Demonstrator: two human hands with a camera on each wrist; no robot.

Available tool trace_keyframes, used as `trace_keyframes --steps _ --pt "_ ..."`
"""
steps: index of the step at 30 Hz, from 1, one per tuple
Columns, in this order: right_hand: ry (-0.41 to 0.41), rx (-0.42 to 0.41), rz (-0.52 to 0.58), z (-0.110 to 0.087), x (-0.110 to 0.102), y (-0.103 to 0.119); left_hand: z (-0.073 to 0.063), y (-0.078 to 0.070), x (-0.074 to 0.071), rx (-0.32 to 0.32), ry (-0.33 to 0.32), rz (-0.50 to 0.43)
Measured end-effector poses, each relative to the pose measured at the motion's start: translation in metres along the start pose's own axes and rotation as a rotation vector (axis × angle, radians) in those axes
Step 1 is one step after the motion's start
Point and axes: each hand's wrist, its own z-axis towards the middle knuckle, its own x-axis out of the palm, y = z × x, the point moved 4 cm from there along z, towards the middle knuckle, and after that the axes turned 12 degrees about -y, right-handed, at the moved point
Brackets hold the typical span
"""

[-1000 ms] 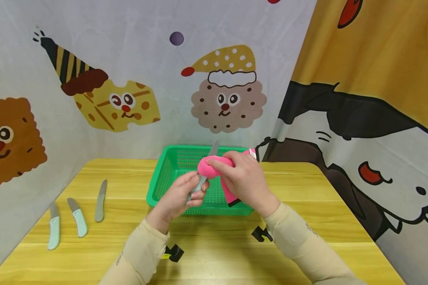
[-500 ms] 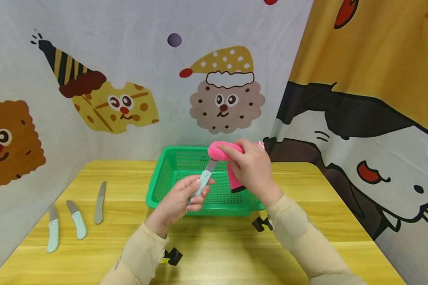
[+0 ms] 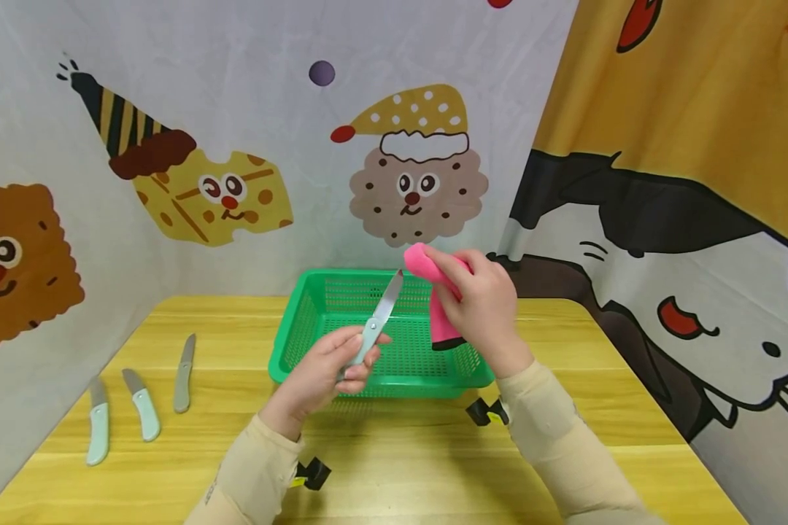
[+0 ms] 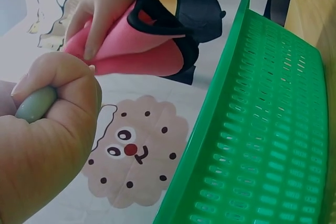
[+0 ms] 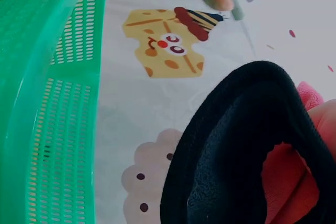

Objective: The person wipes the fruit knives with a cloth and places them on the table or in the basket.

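My left hand (image 3: 328,362) grips the pale green handle of a knife (image 3: 381,313), its blade pointing up and away over the green basket. In the left wrist view only the handle's butt end shows between the curled fingers. My right hand (image 3: 482,302) holds a pink cloth with black edging (image 3: 445,327), bunched up under the thumb and fingers. The cloth is just right of the blade tip, apart from it. Up close in the right wrist view, the cloth's black-trimmed opening (image 5: 226,129) hangs below the hand and shows a pink inside.
A green plastic basket (image 3: 289,328) with slotted walls stands at the back of the wooden table (image 3: 394,467), beneath both hands. To the left lie a grey-green knife (image 3: 182,375) and two pale green knives (image 3: 146,412) (image 3: 98,430). A printed curtain hangs behind.
The cloth slid up along the blade and came off past its tip, so the whole blade now shows. My right hand moved up and right; my left hand shifted slightly left.
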Motion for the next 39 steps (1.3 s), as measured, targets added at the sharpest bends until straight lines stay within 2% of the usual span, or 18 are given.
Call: trace_keyframes --steps 8,12,21,26,39 --pt "0.031 0.016 0.095 -0.005 -0.007 0.012 0.001 -0.002 0.001 0.012 -0.017 -0.015" --pt "0.056 0.009 0.133 -0.013 -0.006 0.023 0.002 -0.002 0.001 0.018 -0.005 -0.028" --pt "0.105 -0.107 0.14 -0.022 0.002 0.046 0.002 -0.001 0.002 0.082 0.068 -0.029" --pt "0.114 -0.137 0.129 -0.026 0.006 0.051 0.002 -0.001 0.002 0.109 0.092 -0.04" --pt "0.071 -0.107 0.115 -0.02 0.01 0.04 0.002 -0.002 0.003 0.031 0.014 0.006"
